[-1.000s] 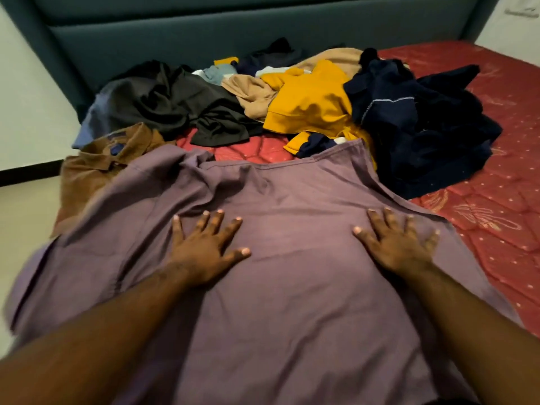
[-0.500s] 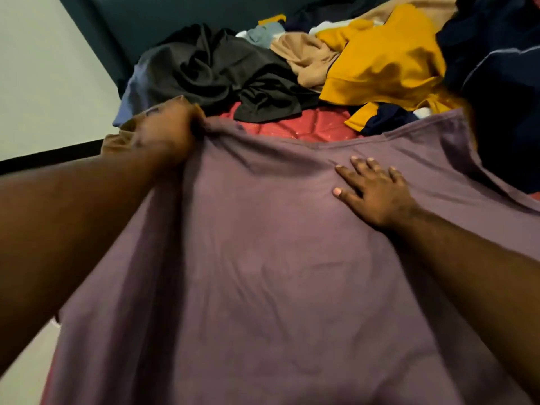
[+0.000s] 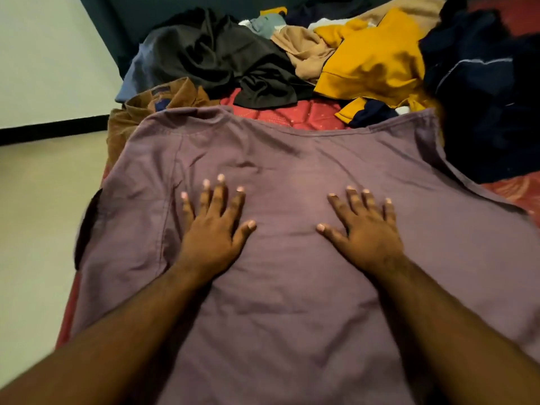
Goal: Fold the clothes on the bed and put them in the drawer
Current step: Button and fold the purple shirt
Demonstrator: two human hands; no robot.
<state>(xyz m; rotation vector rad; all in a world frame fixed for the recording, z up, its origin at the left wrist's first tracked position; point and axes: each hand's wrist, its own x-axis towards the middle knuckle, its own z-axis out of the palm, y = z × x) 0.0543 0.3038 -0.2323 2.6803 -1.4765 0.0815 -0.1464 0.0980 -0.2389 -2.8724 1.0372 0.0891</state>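
Note:
A purple shirt (image 3: 292, 159) lies spread flat across the near part of the red bed (image 3: 292, 115), its left sleeve hanging toward the bed's left edge. My left hand (image 3: 214, 229) presses flat on the shirt left of centre, fingers straight and spread. My right hand (image 3: 365, 229) presses flat on it right of centre, fingers also spread. Behind the shirt is a heap of unfolded clothes: a brown shirt (image 3: 140, 112), a black garment (image 3: 222, 59), a tan one (image 3: 304, 51), a yellow one (image 3: 377, 62) and a navy one (image 3: 491, 92).
A dark teal headboard (image 3: 131, 13) rises behind the heap. The pale floor (image 3: 38, 214) and a white wall with a black skirting (image 3: 49, 130) lie left of the bed. No drawer is in view.
My left hand has let go of the shirt's far left corner and come back to lie flat beside my right hand. The corner now lies smoothed out over the brown shirt.

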